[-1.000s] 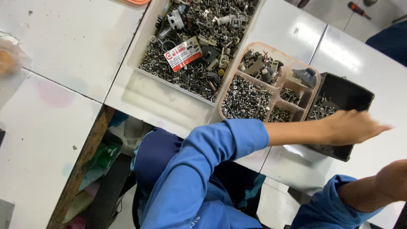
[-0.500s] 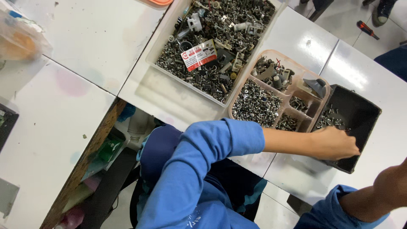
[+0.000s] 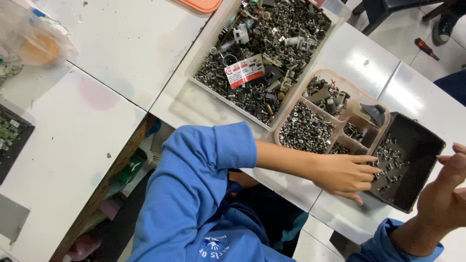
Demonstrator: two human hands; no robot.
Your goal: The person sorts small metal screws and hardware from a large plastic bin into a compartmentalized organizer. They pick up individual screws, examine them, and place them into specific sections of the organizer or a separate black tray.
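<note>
The left hand (image 3: pixel 345 174) lay with loose, empty fingers over the near-left rim of the black tray (image 3: pixel 421 145), fingertips reaching the small screws (image 3: pixel 388 162) inside. The right hand (image 3: pixel 446 194) hovered open, just right of the tray. Half a second before, the left hand covered the tray's near corner; it had since edged toward the screws.

Screwdriver (image 3: pixel 426 48) on floor; plastic bag (image 3: pixel 34 41), perhaps holding something orange.

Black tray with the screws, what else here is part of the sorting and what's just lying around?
In use: left hand, black tray, screws, divided pink box, big clear bin of mixed hardware, right hand.

Lying about: screwdriver, plastic bag, circuit board.
</note>
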